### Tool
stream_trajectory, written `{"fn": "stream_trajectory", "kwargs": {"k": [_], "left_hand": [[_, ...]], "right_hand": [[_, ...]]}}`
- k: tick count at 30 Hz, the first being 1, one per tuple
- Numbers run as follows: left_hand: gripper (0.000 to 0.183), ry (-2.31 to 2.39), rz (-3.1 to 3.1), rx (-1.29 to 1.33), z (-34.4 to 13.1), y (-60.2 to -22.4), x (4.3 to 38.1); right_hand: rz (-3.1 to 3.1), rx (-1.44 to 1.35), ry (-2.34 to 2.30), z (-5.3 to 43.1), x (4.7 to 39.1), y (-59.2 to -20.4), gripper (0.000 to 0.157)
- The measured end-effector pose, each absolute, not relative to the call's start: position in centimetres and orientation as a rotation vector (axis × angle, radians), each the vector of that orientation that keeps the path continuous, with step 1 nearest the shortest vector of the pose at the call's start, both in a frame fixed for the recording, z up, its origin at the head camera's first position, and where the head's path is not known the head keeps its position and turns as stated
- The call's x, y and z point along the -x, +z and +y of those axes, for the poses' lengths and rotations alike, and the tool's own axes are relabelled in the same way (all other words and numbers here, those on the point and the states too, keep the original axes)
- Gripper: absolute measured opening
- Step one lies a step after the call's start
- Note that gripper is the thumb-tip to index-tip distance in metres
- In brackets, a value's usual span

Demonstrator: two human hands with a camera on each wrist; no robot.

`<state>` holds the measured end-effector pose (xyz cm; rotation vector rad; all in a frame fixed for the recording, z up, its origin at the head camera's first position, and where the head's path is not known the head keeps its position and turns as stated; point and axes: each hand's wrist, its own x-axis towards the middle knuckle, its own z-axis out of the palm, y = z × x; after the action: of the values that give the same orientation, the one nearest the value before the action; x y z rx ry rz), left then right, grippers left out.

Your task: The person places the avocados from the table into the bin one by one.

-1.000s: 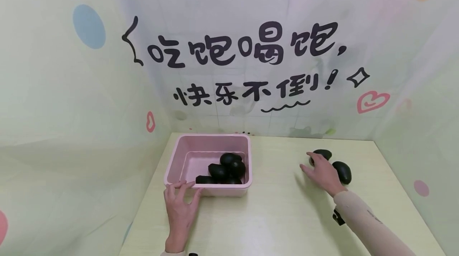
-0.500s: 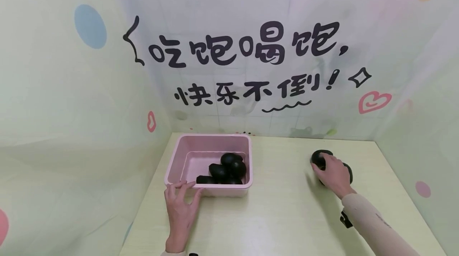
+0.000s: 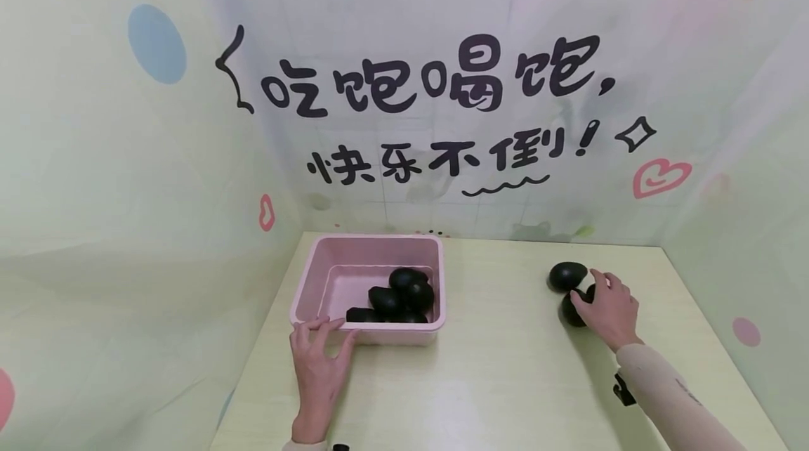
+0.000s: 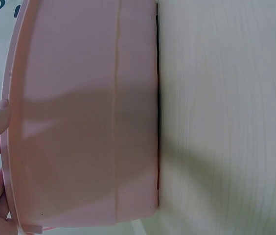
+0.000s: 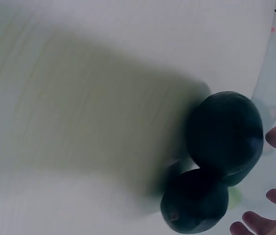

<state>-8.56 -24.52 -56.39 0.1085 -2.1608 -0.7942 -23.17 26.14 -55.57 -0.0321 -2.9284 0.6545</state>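
My left hand (image 3: 316,360) rests at the near rim of a pink plastic bin (image 3: 366,252), its fingertips over the edge; in the left wrist view fingers (image 4: 0,117) touch that rim. Several dark avocados (image 3: 383,301) lie inside toward the right. My right hand (image 3: 612,307) hovers low over the avocados on the table, thumb and fingers spread with nothing between them in the right wrist view. Beneath its thumb sits one avocado (image 3: 574,310); another avocado (image 5: 194,200) beside it is mostly hidden by the hand in the head view. A further avocado (image 3: 567,276) lies just behind.
The pale wood-grain table (image 3: 493,367) carries the bin at left and the loose avocados at right. A printed backdrop (image 3: 442,8) with large characters stands behind the table and continues along both sides.
My right hand has moved rightward and slightly toward me, off the back avocado and onto the ones in front of it, uncovering the left one. The left hand and bin stay put.
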Motion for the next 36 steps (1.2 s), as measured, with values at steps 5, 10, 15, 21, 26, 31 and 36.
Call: {"fn": "stream_trajectory", "kwargs": {"k": [5,10,15,21,26,31,36], "left_hand": [[0.033,-0.799,-2.152,-0.103,-24.5,-56.5,8.6],[0.032,-0.792,-2.145,-0.094,-24.5,-56.5,8.6],[0.032,-0.788,-2.131,-0.080,-24.6,-56.5,8.6],[0.032,-0.795,-2.124,-0.073,-24.5,-56.4,8.6],[0.032,-0.799,-2.133,-0.082,-24.5,-56.4,8.7],[0.032,-0.801,-2.134,-0.086,-24.6,-56.5,8.7],[0.032,-0.793,-2.126,-0.078,-24.5,-56.5,8.7]], "right_hand": [[-2.966,0.056,0.677,27.0,23.2,-56.0,0.078],[-2.992,0.038,0.700,27.4,23.0,-56.3,0.082],[-3.012,0.038,0.671,27.7,22.9,-56.6,0.089],[-3.028,0.055,0.664,28.1,22.7,-56.9,0.096],[-3.044,0.060,0.668,28.0,22.4,-57.1,0.095],[-3.017,0.054,0.678,27.7,22.2,-57.6,0.091],[-2.981,0.016,0.672,27.3,22.0,-58.2,0.086]]}}
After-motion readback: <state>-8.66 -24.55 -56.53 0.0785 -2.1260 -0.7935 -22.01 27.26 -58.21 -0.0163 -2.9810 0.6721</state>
